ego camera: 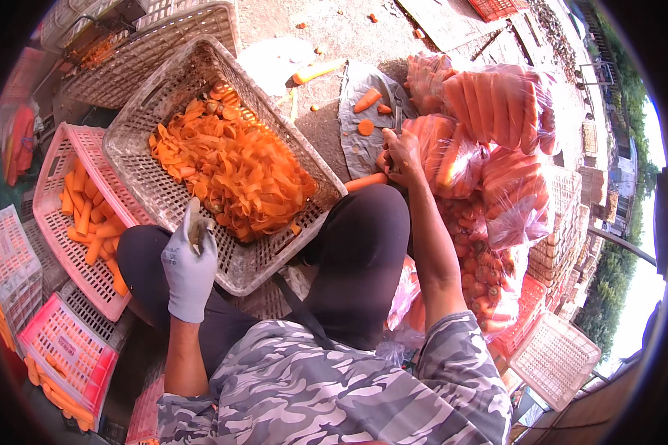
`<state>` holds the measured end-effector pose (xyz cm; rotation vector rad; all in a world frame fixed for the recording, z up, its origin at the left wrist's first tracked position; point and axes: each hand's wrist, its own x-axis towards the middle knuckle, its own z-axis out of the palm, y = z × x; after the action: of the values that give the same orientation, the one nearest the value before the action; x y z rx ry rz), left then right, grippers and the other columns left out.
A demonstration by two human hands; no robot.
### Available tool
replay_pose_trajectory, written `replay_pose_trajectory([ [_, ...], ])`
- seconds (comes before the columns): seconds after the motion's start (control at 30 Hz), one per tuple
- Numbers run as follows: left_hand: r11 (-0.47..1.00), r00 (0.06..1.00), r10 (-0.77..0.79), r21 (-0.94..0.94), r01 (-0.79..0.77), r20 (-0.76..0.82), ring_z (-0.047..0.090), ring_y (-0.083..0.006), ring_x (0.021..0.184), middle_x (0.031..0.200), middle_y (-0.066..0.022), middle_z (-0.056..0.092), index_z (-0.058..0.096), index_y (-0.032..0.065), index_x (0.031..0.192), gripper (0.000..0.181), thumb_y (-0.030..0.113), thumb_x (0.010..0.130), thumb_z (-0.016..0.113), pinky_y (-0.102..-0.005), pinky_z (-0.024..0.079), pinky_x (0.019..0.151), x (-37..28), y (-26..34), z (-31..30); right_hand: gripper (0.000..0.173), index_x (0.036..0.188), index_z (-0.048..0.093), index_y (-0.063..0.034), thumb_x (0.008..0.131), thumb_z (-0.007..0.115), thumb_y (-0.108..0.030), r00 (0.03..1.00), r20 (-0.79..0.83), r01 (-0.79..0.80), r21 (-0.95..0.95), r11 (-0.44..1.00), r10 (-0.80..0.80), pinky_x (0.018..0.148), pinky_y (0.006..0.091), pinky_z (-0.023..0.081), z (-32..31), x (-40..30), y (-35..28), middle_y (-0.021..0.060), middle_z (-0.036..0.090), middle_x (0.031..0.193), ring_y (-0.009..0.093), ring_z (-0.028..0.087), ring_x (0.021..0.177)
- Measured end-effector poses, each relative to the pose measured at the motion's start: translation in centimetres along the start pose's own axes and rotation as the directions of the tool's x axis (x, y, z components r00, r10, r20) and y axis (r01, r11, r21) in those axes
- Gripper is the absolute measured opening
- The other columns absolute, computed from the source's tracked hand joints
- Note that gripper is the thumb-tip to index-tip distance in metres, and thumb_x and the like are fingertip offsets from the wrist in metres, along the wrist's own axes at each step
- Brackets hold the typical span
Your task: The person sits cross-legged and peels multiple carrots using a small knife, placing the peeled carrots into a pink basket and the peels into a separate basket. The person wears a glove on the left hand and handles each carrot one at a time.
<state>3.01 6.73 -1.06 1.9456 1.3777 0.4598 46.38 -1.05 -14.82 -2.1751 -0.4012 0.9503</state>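
My left hand (191, 267), in a pale grey work glove with a soiled palm, is raised over the near left rim of a plastic crate (139, 119). Its fingers are apart, and I see nothing in them. Orange carrot peelings (239, 172) with some cut slices fill the middle of that crate. To the right, my bare right hand (403, 156) grips a small metal-bladed tool (398, 115), a knife or a peeler. Just below that hand, a carrot (366, 182) lies by my knee. Cut carrot pieces (367, 100) rest on a grey cloth (352, 128) beyond it.
Clear bags of carrots (490, 105) are piled at the right. A pink crate (47, 189) at the left holds peeled carrots (92, 217). Other crates (72, 345) stand at the lower left, and stacked crates (556, 222) at the far right. A carrot (318, 71) lies on the ground ahead.
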Motion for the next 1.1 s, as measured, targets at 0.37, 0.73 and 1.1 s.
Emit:
replay_pose_trajectory([
  [0.37, 0.948, 0.939, -0.296, -0.062, 0.311, 0.172, 0.068, -0.0166, 0.091, 0.104, -0.017, 0.069, 0.049, -0.006, 0.133, 0.045, -0.008, 0.088, 0.055, -0.0279, 0.052, 0.082, 3.1, -3.3, 5.5, 0.042, 0.117, 0.056, -0.0016, 0.084, 0.067, -0.025, 0.576, 0.458, 0.787, -0.535, 0.307, -0.677, 0.087, 0.0491, 0.05, 12.7, 22.4, -1.1, 0.022, 0.062, 0.117, 0.039, 0.061, 0.106],
  [0.73, 0.954, 0.94, -0.301, 0.051, 0.296, 0.162, 0.068, -0.0163, 0.09, 0.101, -0.0159, 0.069, 0.048, -0.0044, 0.135, 0.05, -0.012, 0.085, 0.052, -0.0281, 0.052, 0.082, 4.1, -2.9, 5.7, 0.03, 0.111, 0.057, 0.0003, 0.086, 0.054, -0.018, 0.553, 0.508, 0.784, -0.584, 0.207, -0.66, 0.076, 0.048, 0.052, 20.6, 30.6, 2.0, 0.0214, 0.065, 0.097, 0.04, 0.063, 0.09],
  [1.1, 0.786, 0.977, -0.204, -0.586, 0.199, 0.059, 0.062, -0.0124, 0.079, 0.096, -0.0092, 0.066, 0.034, -0.0013, 0.144, 0.045, 0.007, 0.101, 0.045, -0.0252, 0.052, 0.067, 7.8, 3.2, 6.9, 0.04, 0.097, 0.064, 0.0011, 0.08, 0.078, -0.033, 0.911, 0.366, 0.215, -0.027, 0.976, -0.19, 0.038, 0.0255, 0.042, 4.6, 3.7, -12.6, 0.0033, 0.06, 0.061, 0.008, 0.054, 0.045],
])
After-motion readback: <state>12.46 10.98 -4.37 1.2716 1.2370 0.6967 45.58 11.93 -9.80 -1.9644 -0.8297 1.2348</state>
